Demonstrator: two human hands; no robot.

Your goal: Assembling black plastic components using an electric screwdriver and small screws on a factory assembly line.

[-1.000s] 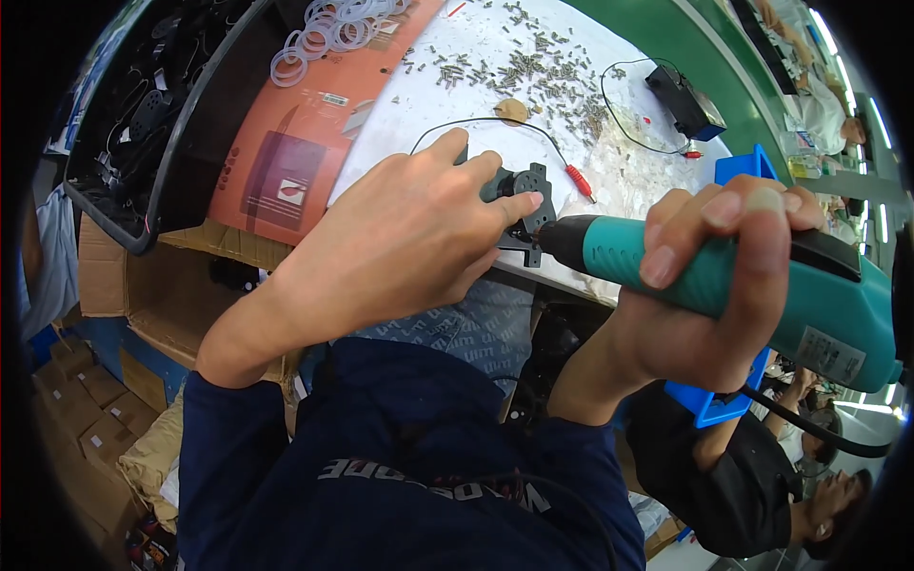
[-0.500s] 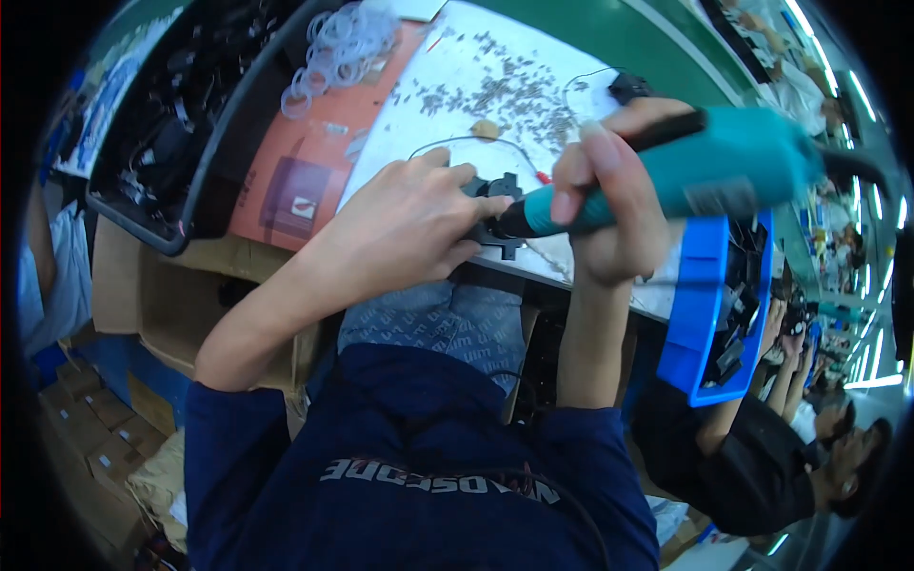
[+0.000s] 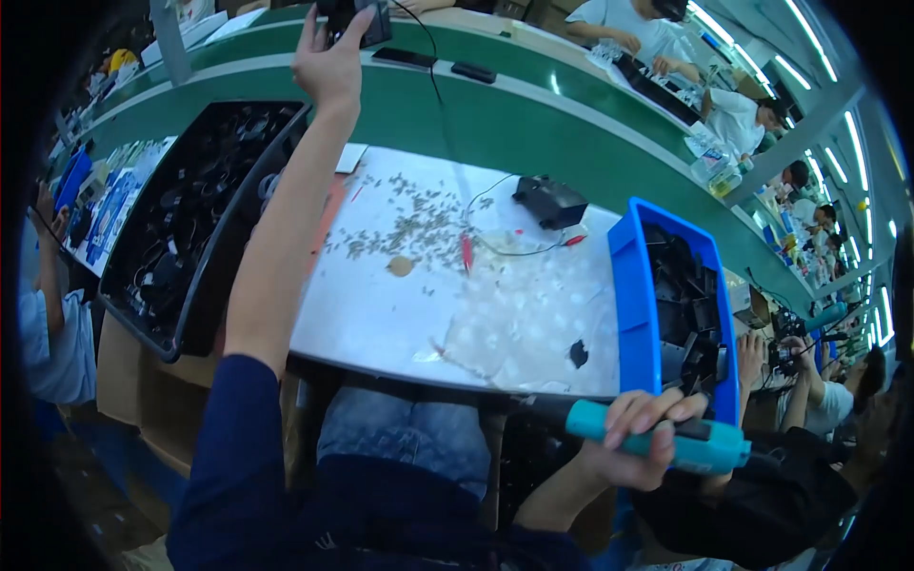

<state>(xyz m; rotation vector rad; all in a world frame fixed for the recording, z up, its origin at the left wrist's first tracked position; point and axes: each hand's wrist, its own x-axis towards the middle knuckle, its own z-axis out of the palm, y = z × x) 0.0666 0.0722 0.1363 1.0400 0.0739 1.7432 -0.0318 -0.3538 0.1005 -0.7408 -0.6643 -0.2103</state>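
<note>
My left hand (image 3: pixel 328 71) is stretched far forward over the green ledge. Its fingers are closed on a black plastic part (image 3: pixel 375 27), which the top edge of the view partly cuts off. My right hand (image 3: pixel 640 440) is wrapped round a teal electric screwdriver (image 3: pixel 712 447), low at the front right of the table, its dark nose pointing left. On the white tabletop (image 3: pixel 381 328) lie many small metal screws (image 3: pixel 419 217), a round tan disc (image 3: pixel 400 266) and a small black piece (image 3: pixel 578 354). A black box (image 3: pixel 550 202) with wires and red clips (image 3: pixel 466 253) sits behind.
At the right edge stands a blue bin (image 3: pixel 628 285) of black parts. A large black crate (image 3: pixel 205 285) filled with dark parts stands left, above a cardboard box (image 3: pixel 143 381). The green ledge (image 3: pixel 533 114) runs along the back, with other people working beyond and at both sides.
My left hand has gone from the table to the far ledge with a black part. My right hand has drawn the screwdriver back and down to the right. The view has shifted upward.
</note>
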